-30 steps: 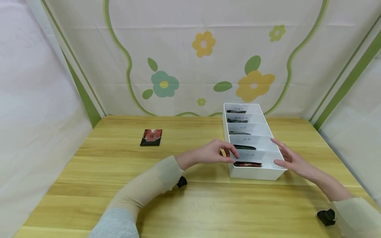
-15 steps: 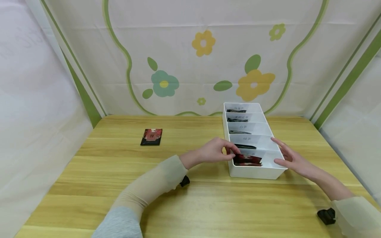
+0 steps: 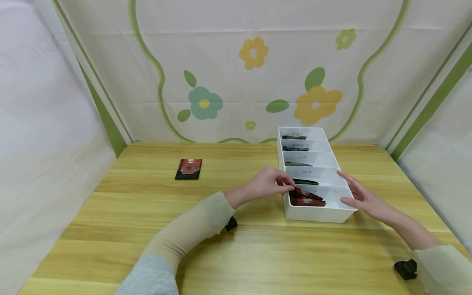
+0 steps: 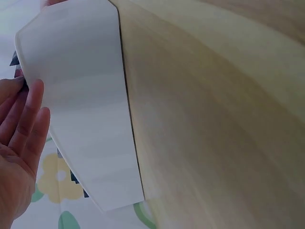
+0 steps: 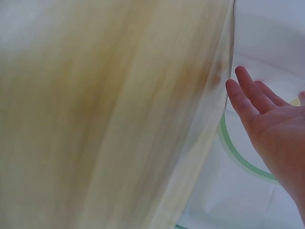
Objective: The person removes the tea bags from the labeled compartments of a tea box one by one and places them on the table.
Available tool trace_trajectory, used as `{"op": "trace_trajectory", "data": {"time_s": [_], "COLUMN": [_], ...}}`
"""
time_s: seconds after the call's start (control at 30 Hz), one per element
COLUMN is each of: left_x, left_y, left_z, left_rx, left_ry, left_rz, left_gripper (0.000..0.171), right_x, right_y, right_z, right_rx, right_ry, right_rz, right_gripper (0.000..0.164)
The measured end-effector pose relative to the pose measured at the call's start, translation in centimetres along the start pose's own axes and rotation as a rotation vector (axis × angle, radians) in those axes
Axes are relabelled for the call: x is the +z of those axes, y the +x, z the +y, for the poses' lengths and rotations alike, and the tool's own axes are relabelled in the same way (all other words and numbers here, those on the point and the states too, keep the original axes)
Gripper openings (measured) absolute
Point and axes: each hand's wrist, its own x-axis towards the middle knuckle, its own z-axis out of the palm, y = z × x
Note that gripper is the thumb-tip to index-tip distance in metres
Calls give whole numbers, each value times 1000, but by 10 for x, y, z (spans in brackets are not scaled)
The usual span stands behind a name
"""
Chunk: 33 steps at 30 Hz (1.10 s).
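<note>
A white divided box [image 3: 313, 214] stands on the table, its compartments labelled and each holding flat packets. My left hand [image 3: 268, 182] reaches over the box's left wall and pinches a red tea sachet [image 3: 309, 194] by its corner, lifting it at a tilt in the front compartment. Below it lies another red sachet [image 3: 307, 202]. In the left wrist view the left hand [image 4: 21, 126] is at the box's rim, the sachet mostly hidden behind the wall. My right hand [image 3: 368, 201] rests at the box's right rim, fingers spread; the right wrist view shows its fingers [image 5: 243, 95] extended.
A red and black sachet [image 3: 188, 169] lies flat on the wooden table [image 3: 280, 258], left of the box. Behind the compartment with the red sachets sits a dark green packet [image 3: 306, 182]. A flower-printed cloth [image 3: 228, 61] hangs along the back edge.
My left hand has taken hold of a red sachet in the front compartment and drawn its left end upward. The right hand stays at the rim.
</note>
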Motion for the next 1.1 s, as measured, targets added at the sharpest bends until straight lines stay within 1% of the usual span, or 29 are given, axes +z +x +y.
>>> {"op": "trace_trajectory", "data": {"time_s": [0.17, 0.33, 0.5, 0.6, 0.73, 0.9, 1.1], "left_x": [-4, -8, -8, -8, -9, -11, -16], "left_y": [0, 1, -1, -4, -7, -10, -11], "left_z": [3, 5, 8, 12, 18, 25, 26], "left_rx": [26, 47, 71, 100, 127, 150, 184], "left_ry": [-81, -107, -130, -136, -135, -134, -135], "left_rz": [66, 112, 95, 73, 67, 98, 168], "left_gripper": [5, 4, 4, 4, 4, 3, 3], "right_x": [0, 0, 0, 1, 1, 0, 0], "right_y": [0, -1, -1, -1, -1, -1, -1], "right_z": [0, -1, -1, -1, 0, -1, -1], "right_rx": [7, 9, 10, 7, 4, 3, 5], "right_ry": [1, 14, 13, 1, -3, 16, 21], "right_rz": [-1, -5, -3, 2, 4, -4, -8], "right_gripper": [76, 76, 76, 75, 75, 76, 76]}}
